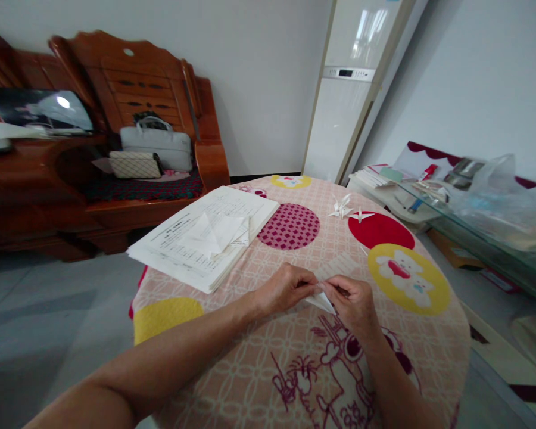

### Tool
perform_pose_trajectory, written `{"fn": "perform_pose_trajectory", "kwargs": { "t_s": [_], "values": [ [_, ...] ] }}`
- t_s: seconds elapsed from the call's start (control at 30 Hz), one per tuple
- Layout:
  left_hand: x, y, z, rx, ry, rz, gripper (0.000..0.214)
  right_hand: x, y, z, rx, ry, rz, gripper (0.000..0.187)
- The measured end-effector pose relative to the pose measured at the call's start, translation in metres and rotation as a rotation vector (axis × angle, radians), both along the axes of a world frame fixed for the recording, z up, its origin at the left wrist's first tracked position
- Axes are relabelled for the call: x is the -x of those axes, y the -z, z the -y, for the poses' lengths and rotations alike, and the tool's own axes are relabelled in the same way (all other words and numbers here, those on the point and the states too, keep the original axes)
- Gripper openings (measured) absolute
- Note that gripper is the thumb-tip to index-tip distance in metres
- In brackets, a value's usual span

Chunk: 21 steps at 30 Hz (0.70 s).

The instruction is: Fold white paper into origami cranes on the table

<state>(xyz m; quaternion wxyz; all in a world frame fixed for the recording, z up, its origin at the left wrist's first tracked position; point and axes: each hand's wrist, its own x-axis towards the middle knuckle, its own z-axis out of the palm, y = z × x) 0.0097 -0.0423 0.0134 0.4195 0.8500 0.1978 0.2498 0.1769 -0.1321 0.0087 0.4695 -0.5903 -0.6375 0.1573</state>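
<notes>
Between my two hands is a partly folded piece of white paper [322,302], held just over the tablecloth. My left hand [289,287] pinches its left side, thumb and fingers pressed together. From the right, my right hand [352,299] grips the same paper, its fingertips meeting those of the left. The fingers hide much of the folds. Beyond the hands, several folded paper cranes [340,207] sit near the table's far right edge, one over a red circle. To the left, loose folded paper sheets [212,233] rest on a stack of printed paper [183,229].
A patterned pink tablecloth [250,363] covers the round table. Right of it stands a glass shelf [486,250] with a plastic bag [495,193] and papers. Behind left is a wooden bench [134,89] with a grey bag [158,146]; a tall white cabinet-like unit [339,113] stands behind.
</notes>
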Motion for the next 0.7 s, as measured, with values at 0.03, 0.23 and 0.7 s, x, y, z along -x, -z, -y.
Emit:
{"fn": "perform_pose_trajectory", "kwargs": {
  "t_s": [0.03, 0.23, 0.7],
  "values": [
    [0.0000, 0.0000, 0.0000, -0.003, 0.000, -0.001, 0.025, 0.0001, 0.0001, -0.0002, 0.001, 0.001, -0.003, 0.024],
    [-0.0002, 0.0004, -0.0004, 0.010, 0.011, 0.021, 0.027, 0.0016, -0.0003, -0.0007, 0.034, 0.007, -0.076, 0.023],
    [-0.0015, 0.0041, -0.0033, 0.474, -0.052, 0.196, 0.038, -0.0011, -0.0061, 0.0041, 0.047, 0.112, -0.299, 0.029]
  ]
}}
